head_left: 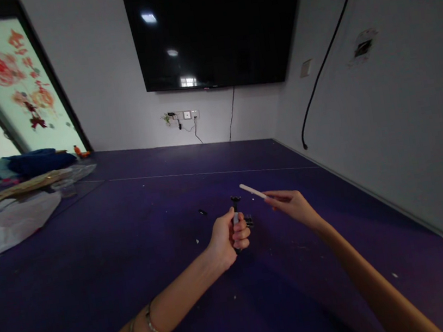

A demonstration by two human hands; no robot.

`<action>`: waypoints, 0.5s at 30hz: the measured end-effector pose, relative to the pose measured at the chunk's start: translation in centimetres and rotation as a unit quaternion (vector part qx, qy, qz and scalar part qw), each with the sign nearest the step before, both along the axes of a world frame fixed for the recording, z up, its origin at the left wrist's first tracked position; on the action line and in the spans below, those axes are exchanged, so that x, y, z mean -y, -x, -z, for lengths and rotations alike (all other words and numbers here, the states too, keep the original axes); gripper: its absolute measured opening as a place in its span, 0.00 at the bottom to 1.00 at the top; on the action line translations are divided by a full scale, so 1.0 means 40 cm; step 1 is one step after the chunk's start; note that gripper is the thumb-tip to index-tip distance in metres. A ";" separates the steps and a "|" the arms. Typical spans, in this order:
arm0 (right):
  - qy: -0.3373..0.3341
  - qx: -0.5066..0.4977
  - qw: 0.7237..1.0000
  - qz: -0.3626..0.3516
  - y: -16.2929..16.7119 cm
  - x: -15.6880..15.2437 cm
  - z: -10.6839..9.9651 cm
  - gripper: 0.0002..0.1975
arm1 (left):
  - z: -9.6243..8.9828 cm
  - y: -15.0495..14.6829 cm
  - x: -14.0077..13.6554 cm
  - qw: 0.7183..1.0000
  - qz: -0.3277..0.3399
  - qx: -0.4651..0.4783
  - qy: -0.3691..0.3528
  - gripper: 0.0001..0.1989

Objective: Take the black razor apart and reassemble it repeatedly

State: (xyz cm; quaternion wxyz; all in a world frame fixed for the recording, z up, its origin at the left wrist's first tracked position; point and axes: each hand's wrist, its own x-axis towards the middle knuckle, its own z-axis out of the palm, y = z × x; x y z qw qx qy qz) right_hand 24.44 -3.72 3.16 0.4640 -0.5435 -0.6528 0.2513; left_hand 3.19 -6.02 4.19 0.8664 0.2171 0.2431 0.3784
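Purple surface is spread out below a grey wall, where a big black TV is hung. Near the middle, a small tool with a grey handle and a black top is held almost upright in the left hand. Its handle is wrapped by curled fingers, and the thumb is laid along it, so the black top is left poking out. By the right hand, a thin white stick is pinched at one end, and its free end is tipped up toward the tool. The two things are seen near each other but apart. Just beside the left fist, a small black thing can be seen, but what it is cannot be told. A little black piece is seen on the surface to the left. For good handling, the tool should be gripped firmly but not squeezed hard, so that its top is not wobbled. The stick should be held lightly and straight, as it could be snapped or dropped if it is pinched too close to the end. Small white bits are scattered about, so the little pieces could easily be lost among them.
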 end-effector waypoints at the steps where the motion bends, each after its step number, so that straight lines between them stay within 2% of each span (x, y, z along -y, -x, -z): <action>1: -0.002 -0.017 1.000 0.003 0.002 0.000 -0.002 0.26 | -0.006 0.004 -0.004 1.000 0.001 -0.001 -0.023 0.19; 5: -0.015 -0.078 0.997 0.021 0.022 0.004 -0.010 0.28 | -0.034 0.026 -0.024 0.991 -0.025 -0.012 -0.132 0.18; 9: -0.008 -0.083 0.996 0.004 0.066 0.015 -0.003 0.23 | -0.057 0.046 -0.042 0.974 -0.047 -0.043 -0.217 0.13; 12: -0.011 0.011 1.000 0.022 0.107 0.024 0.023 0.18 | -0.069 0.057 -0.046 0.966 -0.065 -0.050 -0.246 0.11; 15: -0.022 0.158 0.985 0.066 0.149 0.030 0.062 0.17 | -0.079 0.064 -0.044 0.961 -0.074 -0.043 -0.264 0.10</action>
